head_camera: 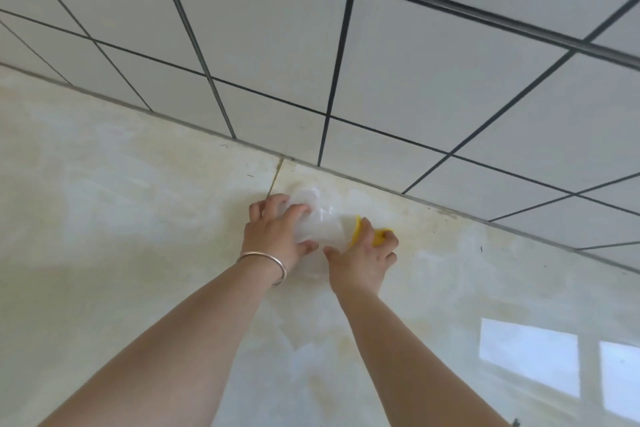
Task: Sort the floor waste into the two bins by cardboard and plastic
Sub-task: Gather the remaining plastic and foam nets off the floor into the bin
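Both hands reach forward and down to a clear, crumpled plastic bottle with a yellow cap that lies on its side on the glossy cream marble-patterned floor, close to the grey seam where that floor meets the white wall tiles with dark grout lines.

The bottle's long axis runs across the view from left to right, sloping slightly down toward the right. Its base points left and its capped end points right.

The left hand grips the bottle's body: the fingers curl over the far side and the thumb presses in from the near side. A thin silver bangle circles that wrist.

The right hand closes round the yellow cap, fingers curled over it, with the thumb stretched left along the bottle's near side toward the left thumb; the two thumbs are near each other but apart. Whether the bottle is lifted off the floor or resting on it cannot be told.

A bright reflection of a window shows in the floor at the lower right.
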Available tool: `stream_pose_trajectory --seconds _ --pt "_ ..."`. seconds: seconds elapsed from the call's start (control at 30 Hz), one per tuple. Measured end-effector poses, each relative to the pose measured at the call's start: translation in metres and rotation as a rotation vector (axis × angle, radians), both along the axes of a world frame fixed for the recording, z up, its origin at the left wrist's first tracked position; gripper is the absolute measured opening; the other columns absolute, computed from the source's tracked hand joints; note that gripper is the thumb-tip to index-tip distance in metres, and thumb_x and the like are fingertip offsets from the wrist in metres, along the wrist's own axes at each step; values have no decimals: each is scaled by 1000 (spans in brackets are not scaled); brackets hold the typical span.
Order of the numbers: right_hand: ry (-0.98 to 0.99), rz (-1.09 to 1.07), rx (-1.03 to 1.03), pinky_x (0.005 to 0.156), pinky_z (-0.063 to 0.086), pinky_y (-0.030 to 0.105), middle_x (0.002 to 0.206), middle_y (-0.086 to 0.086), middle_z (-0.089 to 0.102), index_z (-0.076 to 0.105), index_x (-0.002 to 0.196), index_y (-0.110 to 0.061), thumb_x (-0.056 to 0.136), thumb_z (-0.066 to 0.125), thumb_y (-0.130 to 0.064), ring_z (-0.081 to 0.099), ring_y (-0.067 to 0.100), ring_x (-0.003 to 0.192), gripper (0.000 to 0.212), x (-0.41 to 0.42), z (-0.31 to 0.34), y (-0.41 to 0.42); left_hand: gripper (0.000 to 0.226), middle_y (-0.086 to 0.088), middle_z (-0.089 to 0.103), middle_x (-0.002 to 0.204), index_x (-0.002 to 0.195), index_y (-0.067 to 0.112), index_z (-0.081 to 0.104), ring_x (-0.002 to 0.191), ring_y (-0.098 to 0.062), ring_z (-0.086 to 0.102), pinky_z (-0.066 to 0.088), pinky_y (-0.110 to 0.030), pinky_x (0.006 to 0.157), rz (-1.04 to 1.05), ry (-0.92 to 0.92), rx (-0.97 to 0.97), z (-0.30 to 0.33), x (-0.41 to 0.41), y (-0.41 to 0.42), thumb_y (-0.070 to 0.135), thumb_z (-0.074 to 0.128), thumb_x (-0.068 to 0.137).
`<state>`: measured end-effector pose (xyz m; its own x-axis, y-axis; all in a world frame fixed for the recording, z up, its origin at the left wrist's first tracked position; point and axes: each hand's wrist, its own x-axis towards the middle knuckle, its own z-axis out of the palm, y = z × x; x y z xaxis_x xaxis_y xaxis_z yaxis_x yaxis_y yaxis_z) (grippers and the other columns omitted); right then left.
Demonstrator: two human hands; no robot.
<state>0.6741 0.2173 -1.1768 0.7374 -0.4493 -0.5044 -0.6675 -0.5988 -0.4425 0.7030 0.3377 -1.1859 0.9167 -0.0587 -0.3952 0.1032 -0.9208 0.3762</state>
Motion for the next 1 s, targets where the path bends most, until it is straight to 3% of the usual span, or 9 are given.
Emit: stream_pose_trajectory --seconds 0.2,0.33,0.4,0.53,0.6,0.7,0.77,0.87,1.0 --pt "-168 135 107 74 40 28 123 3 42 47 127 -19 86 48 -3 57 28 97 44 -10 -5 12 35 -6 47 129 122 12 57 112 -26 51 44 -32 91 -31 -34 -160 -5 -24 -10 11 57 87" --pt "-221 54 269 67 40 24 94 5 60 57 102 -13 91 50 -9 56 26 87 14 -15 2 20 27 -17 58 115 111 1 58 106 -34 57 43 -34 84 202 60 -198 9 -28 -2 21 50 94" --pt "-229 -5 396 56 40 13 82 4 57 55 89 -15 91 53 -12 51 22 76 4 -17 15 30 32 -18 64 108 111 2 61 104 -33 59 44 -31 82 394 82 -306 16 -35 11 28 53 93" --pt "-234 -27 615 70 50 25 84 8 64 60 94 -11 91 57 -16 57 27 79 7 -19 52 69 30 -6 62 89 108 7 65 83 -23 55 31 -19 64 636 7 -443 45 -55 50 30 53 93" --pt "-242 34 685 65 49 13 81 -5 63 60 96 -17 92 56 -17 59 18 75 6 -22 72 94 31 -7 63 84 105 6 66 81 -25 56 30 -20 62 687 -58 -469 65 -64 76 31 52 94" --pt "-298 139 754 59 47 11 97 4 64 60 98 -9 93 54 -15 58 24 87 10 -28 105 140 29 -5 62 82 100 7 67 78 -22 56 30 -22 54 771 -162 -512 99 -79 121 30 51 94" --pt "-329 229 790 54 41 4 87 9 66 59 87 -14 93 53 -15 59 19 75 9 -33 127 175 29 -8 65 87 99 7 66 76 -19 55 35 -14 52 837 -232 -532 122 -91 154 31 50 94" --pt "-357 354 868 53 39 -3 72 -13 57 52 73 -29 93 54 -14 56 -7 58 25 -44 163 233 20 -1 64 81 92 15 63 70 -13 56 38 -5 55 937 -363 -605 158 -113 208 31 51 93" --pt "-401 519 959 57 38 -5 80 -19 57 53 86 -31 92 56 -12 59 -8 69 19 -64 205 315 13 2 63 80 93 18 62 69 -9 56 38 -2 57 1061 -533 -619 203 -147 283 28 53 93"
